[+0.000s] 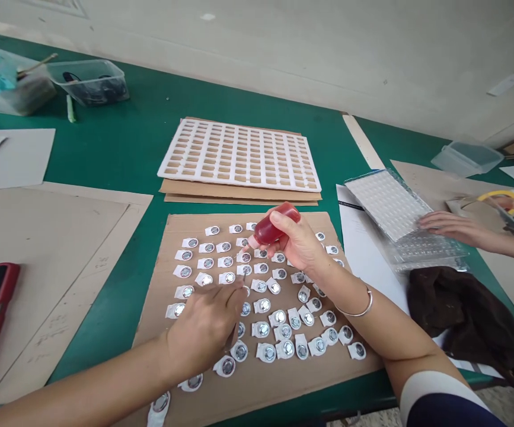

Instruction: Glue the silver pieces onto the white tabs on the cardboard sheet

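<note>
Presently, right hand (301, 244) is wrapped around a red bottle (264, 230), above the cardboard sheet (257, 388) on the bench (118, 142). Bottle's long axis slants from far right to near left, its pale tip (252, 242) lowest, just over white disc tabs (262, 305). Left hand (207, 314) lies near and left of that tip, fingers bunched; cannot tell what they pinch.

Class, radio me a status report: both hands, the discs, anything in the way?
Right hand holding red bottle, tip down over silver discs. Left hand over discs, grip unclear. Discs in uneven rows on cardboard; left hand hides some.
</note>
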A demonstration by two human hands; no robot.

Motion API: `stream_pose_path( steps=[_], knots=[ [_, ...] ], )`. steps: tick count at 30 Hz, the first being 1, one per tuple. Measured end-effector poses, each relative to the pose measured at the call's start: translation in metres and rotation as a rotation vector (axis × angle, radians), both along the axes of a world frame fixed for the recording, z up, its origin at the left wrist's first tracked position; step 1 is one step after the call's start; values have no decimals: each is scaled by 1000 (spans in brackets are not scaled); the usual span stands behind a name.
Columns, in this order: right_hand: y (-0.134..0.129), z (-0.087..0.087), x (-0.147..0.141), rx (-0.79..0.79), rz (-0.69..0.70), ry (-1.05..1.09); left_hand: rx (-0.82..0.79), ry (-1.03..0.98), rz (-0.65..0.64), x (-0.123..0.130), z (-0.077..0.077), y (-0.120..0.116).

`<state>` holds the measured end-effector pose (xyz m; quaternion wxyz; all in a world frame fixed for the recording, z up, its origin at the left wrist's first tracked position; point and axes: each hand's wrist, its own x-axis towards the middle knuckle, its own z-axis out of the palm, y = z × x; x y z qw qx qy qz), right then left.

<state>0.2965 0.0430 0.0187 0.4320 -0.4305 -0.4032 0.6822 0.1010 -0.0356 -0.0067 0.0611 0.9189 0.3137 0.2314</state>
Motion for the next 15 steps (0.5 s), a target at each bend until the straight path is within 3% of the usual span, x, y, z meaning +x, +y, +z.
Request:
stream_pose_path(
  steps=[4,15],
  knots=[
    [-2,0,-6,33,43,-27,-41,45,-10,5,3,-2],
    [-20,-15,-20,353,-1,-358,130,228,8,16,6,-6]
  ],
)
